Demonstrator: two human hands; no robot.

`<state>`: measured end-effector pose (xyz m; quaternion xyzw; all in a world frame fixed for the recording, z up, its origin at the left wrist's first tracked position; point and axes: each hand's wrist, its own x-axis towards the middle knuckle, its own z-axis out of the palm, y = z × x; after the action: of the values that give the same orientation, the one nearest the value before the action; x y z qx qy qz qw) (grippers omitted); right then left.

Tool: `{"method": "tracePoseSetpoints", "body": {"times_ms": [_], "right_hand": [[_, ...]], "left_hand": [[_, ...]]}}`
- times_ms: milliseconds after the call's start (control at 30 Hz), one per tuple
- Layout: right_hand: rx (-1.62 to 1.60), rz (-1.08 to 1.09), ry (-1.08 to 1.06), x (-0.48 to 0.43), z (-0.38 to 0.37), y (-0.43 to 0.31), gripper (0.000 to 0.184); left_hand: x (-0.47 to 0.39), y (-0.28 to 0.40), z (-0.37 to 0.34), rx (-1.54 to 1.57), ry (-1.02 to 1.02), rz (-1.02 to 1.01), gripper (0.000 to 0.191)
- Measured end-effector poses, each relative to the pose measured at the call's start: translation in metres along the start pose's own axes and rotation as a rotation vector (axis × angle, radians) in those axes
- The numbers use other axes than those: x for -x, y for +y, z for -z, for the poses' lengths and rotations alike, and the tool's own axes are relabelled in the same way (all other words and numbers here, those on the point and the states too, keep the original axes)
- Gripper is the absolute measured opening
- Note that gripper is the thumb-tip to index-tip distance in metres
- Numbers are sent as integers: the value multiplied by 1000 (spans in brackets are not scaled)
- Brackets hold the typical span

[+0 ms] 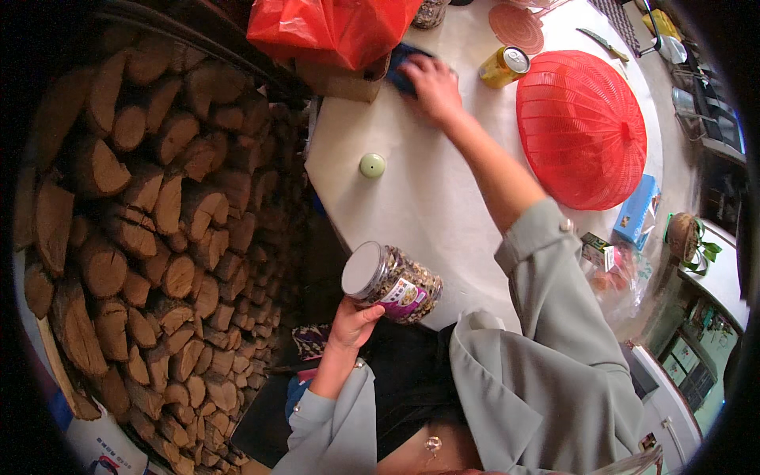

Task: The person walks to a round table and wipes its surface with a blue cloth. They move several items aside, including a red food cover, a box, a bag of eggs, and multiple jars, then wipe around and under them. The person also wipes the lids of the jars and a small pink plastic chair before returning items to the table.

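Note:
My left hand (354,323) holds a clear plastic jar (393,282) of mixed grains or nuts by its lower side, near the table edge. The jar has a pale lid and a label bearing writing. My right hand (432,83) reaches across the white table (415,178) and rests on a dark blue cloth (404,70) beside a cardboard box (344,83). Whether its fingers grip the cloth is hard to tell. A small round green object (372,165) with a dark dot sits on the table between the hands.
A red plastic bag (332,29) covers the box. Right of my right arm are a yellow drink can (503,67), a red mesh food cover (585,130), a knife (602,44) and a blue tissue box (637,211). Stacked firewood (178,237) fills the left side.

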<state>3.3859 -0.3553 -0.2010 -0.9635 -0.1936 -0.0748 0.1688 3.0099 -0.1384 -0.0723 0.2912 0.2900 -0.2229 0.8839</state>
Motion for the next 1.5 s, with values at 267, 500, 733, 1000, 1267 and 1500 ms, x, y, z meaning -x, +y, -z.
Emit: {"method": "tracePoseSetpoints", "body": {"times_ms": [267,500,733,1000,1267,1500], "right_hand": [[-347,138,-567,198,118,-32,50],[-848,-355,-172,139,207,-41,97],[-548,-170,-111,89,187,-42,107],[-389,-28,-144,14,138,-2,91],[-318,95,-51,-44,117,6,88],[31,-17,201,-128,112,57,80]], "left_hand": [[-97,49,-82,-387,-93,-381,78],[-177,52,-146,-1163,-3,-1033,91],[-192,44,-151,-1217,-9,-946,92],[-157,-3,-103,-1304,84,-812,56],[-181,-22,-49,-1153,174,255,36],[-191,-24,-47,-1224,203,372,37]]}}
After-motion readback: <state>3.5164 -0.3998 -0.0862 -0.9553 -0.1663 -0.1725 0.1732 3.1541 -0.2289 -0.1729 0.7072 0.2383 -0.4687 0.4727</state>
